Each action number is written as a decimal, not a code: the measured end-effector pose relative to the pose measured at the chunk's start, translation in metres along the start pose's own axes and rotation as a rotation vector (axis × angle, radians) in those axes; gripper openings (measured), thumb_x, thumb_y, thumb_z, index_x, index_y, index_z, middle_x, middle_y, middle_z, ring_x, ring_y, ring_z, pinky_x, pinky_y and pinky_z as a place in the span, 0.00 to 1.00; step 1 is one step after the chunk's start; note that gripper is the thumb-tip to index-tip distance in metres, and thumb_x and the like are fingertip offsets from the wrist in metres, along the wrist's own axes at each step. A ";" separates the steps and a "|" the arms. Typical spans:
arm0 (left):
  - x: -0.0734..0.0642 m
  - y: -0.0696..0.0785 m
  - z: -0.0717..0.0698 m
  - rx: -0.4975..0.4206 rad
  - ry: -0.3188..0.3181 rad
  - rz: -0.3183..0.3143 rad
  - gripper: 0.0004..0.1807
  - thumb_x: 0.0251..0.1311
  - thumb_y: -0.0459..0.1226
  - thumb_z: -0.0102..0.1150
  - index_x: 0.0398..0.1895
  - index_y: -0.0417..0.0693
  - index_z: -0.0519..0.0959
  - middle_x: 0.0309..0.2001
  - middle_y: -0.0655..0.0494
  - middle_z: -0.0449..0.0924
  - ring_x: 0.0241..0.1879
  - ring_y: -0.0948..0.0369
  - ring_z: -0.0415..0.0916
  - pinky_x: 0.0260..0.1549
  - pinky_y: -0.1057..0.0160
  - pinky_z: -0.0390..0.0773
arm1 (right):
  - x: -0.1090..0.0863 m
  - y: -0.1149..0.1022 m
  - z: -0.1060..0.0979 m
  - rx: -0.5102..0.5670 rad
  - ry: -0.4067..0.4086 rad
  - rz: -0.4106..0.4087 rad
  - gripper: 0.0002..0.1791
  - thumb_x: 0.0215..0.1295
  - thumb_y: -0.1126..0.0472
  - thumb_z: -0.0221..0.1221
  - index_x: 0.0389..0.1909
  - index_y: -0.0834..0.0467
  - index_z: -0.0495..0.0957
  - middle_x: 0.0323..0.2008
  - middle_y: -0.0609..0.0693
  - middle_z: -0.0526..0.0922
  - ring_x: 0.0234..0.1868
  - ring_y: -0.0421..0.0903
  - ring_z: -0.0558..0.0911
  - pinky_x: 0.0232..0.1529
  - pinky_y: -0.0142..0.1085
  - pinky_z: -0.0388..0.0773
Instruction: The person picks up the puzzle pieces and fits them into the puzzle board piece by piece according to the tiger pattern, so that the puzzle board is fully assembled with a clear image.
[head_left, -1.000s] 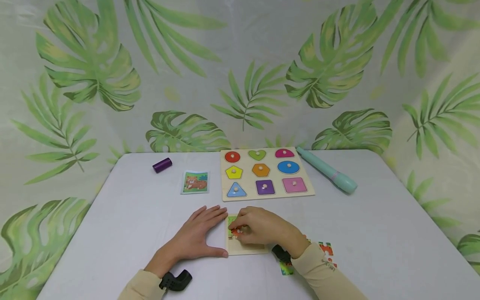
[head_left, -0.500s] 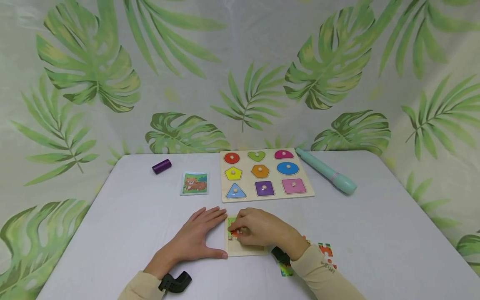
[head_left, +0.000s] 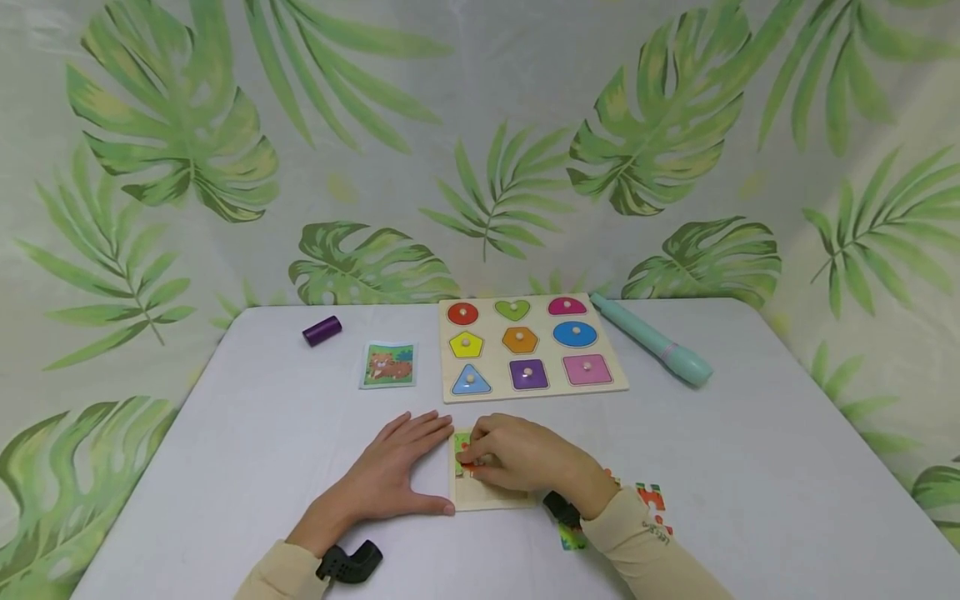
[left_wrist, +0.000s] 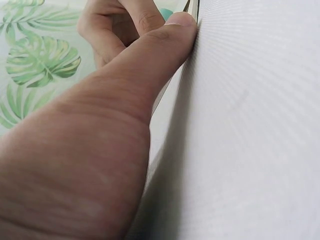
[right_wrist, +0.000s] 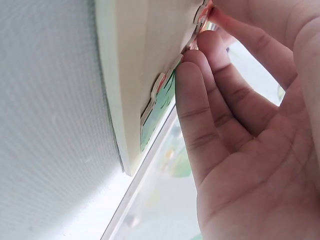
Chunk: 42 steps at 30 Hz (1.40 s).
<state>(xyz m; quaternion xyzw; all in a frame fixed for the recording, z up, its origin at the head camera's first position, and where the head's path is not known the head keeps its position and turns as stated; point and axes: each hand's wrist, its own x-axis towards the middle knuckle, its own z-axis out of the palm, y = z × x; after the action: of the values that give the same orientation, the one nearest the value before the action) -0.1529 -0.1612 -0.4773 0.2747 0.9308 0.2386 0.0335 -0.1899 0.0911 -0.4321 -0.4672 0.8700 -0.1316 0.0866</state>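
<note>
A small wooden puzzle tray (head_left: pixel 491 502) lies on the white table in the head view, with jigsaw pieces along its far left part. My left hand (head_left: pixel 397 471) is spread flat at its left side, fingertips and thumb tip right at the edge. My right hand (head_left: pixel 521 454) bends over the tray, thumb and index finger pinching an orange puzzle piece (head_left: pixel 469 469). The right wrist view shows a green piece (right_wrist: pixel 160 110) in the tray beside my fingertips. My palm hides most of the other pieces. In the left wrist view my thumb (left_wrist: pixel 175 32) meets the tray's edge.
Loose jigsaw pieces (head_left: pixel 651 497) lie partly under my right forearm. Behind the tray sits a knobbed shape board (head_left: pixel 555 393), with a mint-green, club-shaped object (head_left: pixel 652 337) to its right. An animal picture card (head_left: pixel 389 365) and a purple cylinder (head_left: pixel 322 331) lie at the back left.
My right fingers shift very slightly over the pieces, and the orange and green parts showing beside them change a little. My left hand stays at the tray's edge.
</note>
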 end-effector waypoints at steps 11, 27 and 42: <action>0.000 0.000 -0.001 0.006 -0.002 0.003 0.60 0.45 0.75 0.66 0.79 0.53 0.65 0.79 0.63 0.61 0.81 0.59 0.51 0.81 0.47 0.45 | -0.001 -0.001 0.000 -0.001 -0.006 0.024 0.15 0.71 0.51 0.65 0.56 0.47 0.88 0.44 0.42 0.83 0.44 0.36 0.78 0.51 0.30 0.81; 0.001 0.000 -0.001 0.010 0.000 0.008 0.60 0.46 0.75 0.66 0.79 0.53 0.65 0.79 0.62 0.61 0.81 0.59 0.51 0.81 0.47 0.45 | -0.003 0.000 -0.004 0.059 -0.040 0.051 0.16 0.71 0.51 0.65 0.56 0.48 0.86 0.49 0.42 0.84 0.49 0.37 0.79 0.57 0.34 0.81; 0.000 -0.002 0.001 0.012 -0.016 0.000 0.60 0.46 0.77 0.63 0.79 0.56 0.65 0.79 0.64 0.60 0.81 0.60 0.49 0.81 0.48 0.44 | -0.013 0.001 -0.027 0.194 -0.002 0.006 0.15 0.73 0.55 0.63 0.57 0.51 0.86 0.47 0.42 0.85 0.46 0.40 0.81 0.51 0.33 0.82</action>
<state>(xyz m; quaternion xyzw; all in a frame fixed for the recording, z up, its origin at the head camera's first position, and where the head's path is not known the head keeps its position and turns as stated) -0.1539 -0.1624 -0.4789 0.2770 0.9319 0.2308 0.0391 -0.1907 0.1058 -0.4066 -0.4541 0.8544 -0.2145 0.1330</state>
